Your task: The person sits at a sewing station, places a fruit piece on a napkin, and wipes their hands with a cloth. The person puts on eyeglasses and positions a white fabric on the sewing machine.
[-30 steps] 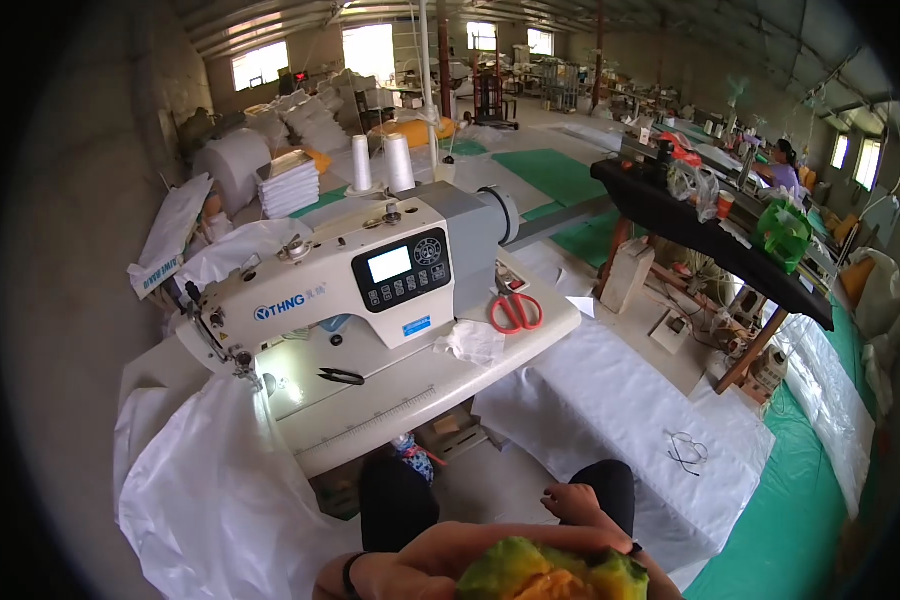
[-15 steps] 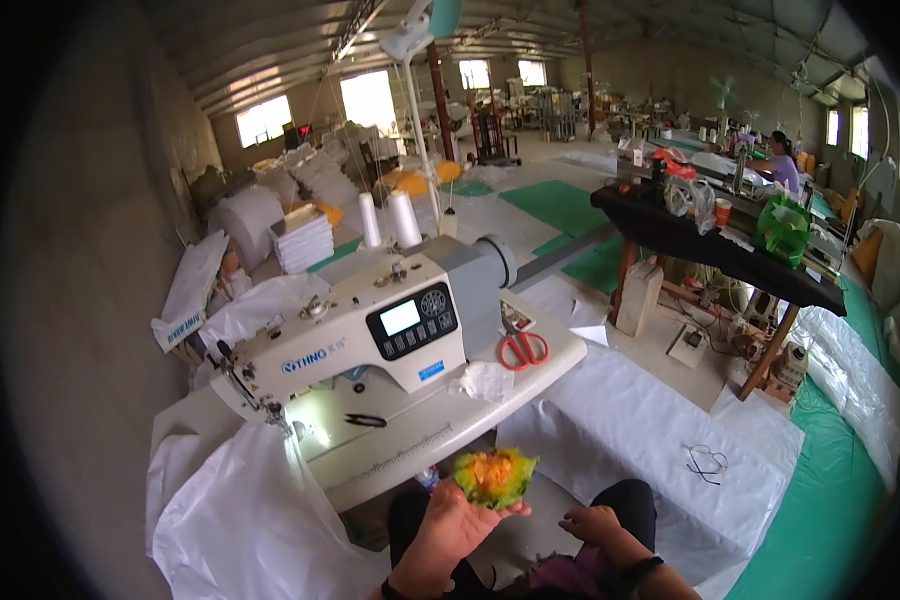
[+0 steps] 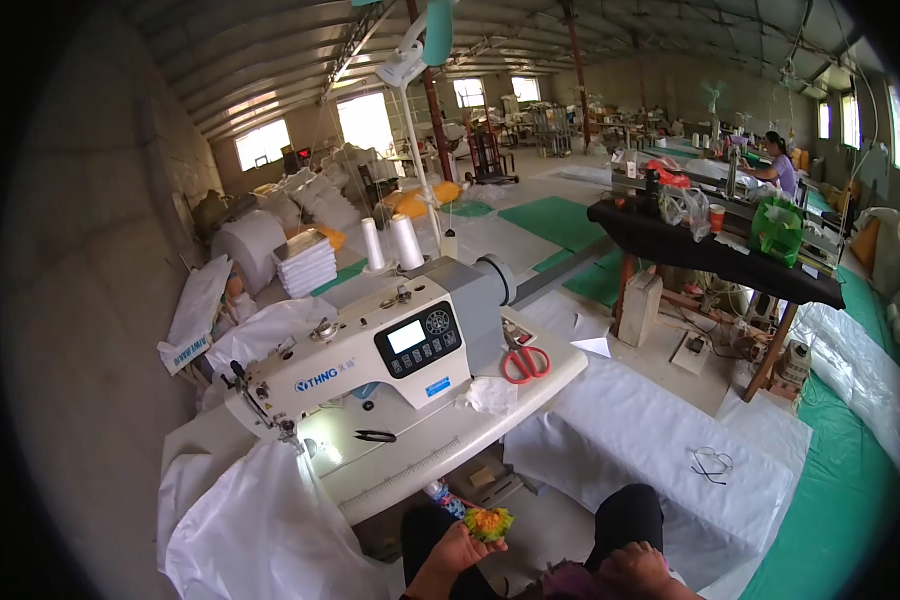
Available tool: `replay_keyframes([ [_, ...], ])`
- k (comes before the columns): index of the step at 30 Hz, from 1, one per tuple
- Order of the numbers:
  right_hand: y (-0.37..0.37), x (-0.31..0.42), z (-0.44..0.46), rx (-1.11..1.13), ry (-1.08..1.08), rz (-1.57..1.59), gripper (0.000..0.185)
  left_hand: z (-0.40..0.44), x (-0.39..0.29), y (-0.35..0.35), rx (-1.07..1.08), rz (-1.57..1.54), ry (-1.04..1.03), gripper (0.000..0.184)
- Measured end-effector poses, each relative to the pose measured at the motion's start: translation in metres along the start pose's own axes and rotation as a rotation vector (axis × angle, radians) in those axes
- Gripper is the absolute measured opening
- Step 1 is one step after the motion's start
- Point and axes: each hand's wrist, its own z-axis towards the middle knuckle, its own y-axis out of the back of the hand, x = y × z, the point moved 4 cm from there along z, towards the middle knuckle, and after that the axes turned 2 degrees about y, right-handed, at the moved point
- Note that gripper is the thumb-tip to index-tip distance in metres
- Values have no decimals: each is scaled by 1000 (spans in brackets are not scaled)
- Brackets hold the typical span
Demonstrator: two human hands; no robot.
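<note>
My left hand [image 3: 454, 551] grips a ragged, green-edged piece of food with an orange middle [image 3: 488, 522], low in the view between my knees. Over my right thigh, my right hand [image 3: 635, 568] rests with its fingers curled in; nothing shows in it. Just beyond the food is a bottle with a patterned label [image 3: 444, 496], partly under the table. A white sewing machine [image 3: 355, 350] with a lit screen stands in front of me. Black thread snips [image 3: 375, 436] and red-handled scissors [image 3: 526, 365] lie on its table, beside a crumpled white cloth [image 3: 487, 395].
White fabric [image 3: 245, 510] hangs off the table's left side. Eyeglasses [image 3: 711, 464] lie on white sheeting [image 3: 620, 410] to the right. Farther right stands a black-covered table [image 3: 710, 240] with bags and a cup. A person [image 3: 778, 168] sits at the far right.
My left hand has lowered the food toward my lap, and the bottle now shows more. My right hand has drawn back and right onto my thigh. The view has shifted slightly.
</note>
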Motion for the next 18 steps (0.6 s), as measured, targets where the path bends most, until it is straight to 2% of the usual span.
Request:
replay_keyframes([
  [1,-3,-3,-5,41,-94,23,45,-2,3,7,-35,-11,-23,64],
  [2,-15,-14,-7,45,-100,25,45,-4,4,11,-72,-22,-42,67],
  [4,-48,-40,0,221,38,436,44,-3,4,17,-94,-1,-45,66],
  [5,-29,-31,1,221,37,436,44,-3,4,18,-117,18,-52,66],
  [7,31,-12,7,213,-229,793,50,0,2,16,-125,-15,-66,61],
  [8,39,-11,11,213,-233,796,50,1,2,14,-133,-48,-79,57],
  [10,44,-14,18,-9,-404,1646,55,1,3,18,-116,-56,-83,56],
  [11,39,-20,21,85,-324,1492,58,1,2,19,-97,-63,-94,55],
  [12,10,-38,19,278,-271,1115,54,-1,1,21,-97,-58,-93,55],
  [14,4,-20,15,472,-156,1035,53,-1,1,25,-93,-106,-108,55],
  [15,22,-18,8,378,-335,1128,37,-1,1,26,-96,-108,-106,55],
  [16,30,-15,11,382,-344,1133,37,-2,0,26,-123,-87,-120,54],
  [18,52,-17,16,-77,-375,1669,22,-6,0,24,-152,-68,-119,53],
])
